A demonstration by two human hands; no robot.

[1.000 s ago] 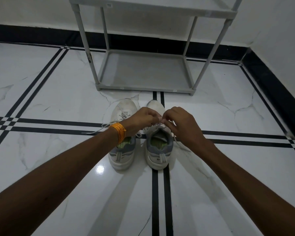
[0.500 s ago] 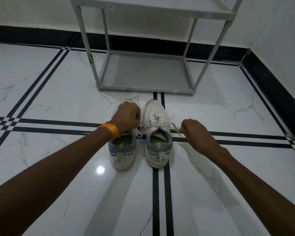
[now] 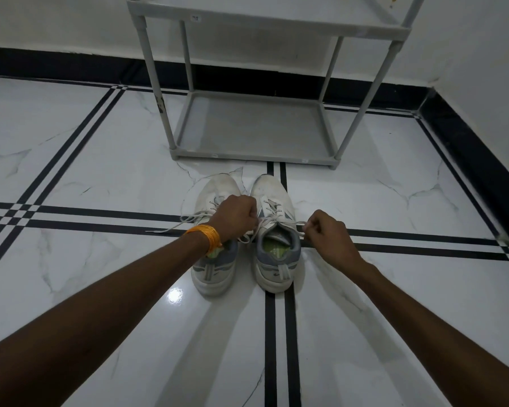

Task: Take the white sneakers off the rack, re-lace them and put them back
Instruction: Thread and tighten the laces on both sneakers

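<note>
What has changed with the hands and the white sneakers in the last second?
The left hand and right hand moved apart, pulling the white laces of the right-side white sneaker sideways. Both sneakers and the grey plastic rack stayed put.

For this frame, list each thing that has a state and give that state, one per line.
Right sneaker: on the floor, upright, laces being pulled taut to both sides.
Left sneaker: on the floor, upright, lace ends trailing loose to the left.
Left hand: closed on a lace end.
Right hand: pinching the other lace end.
Rack: bottom shelf holds nothing.
</note>
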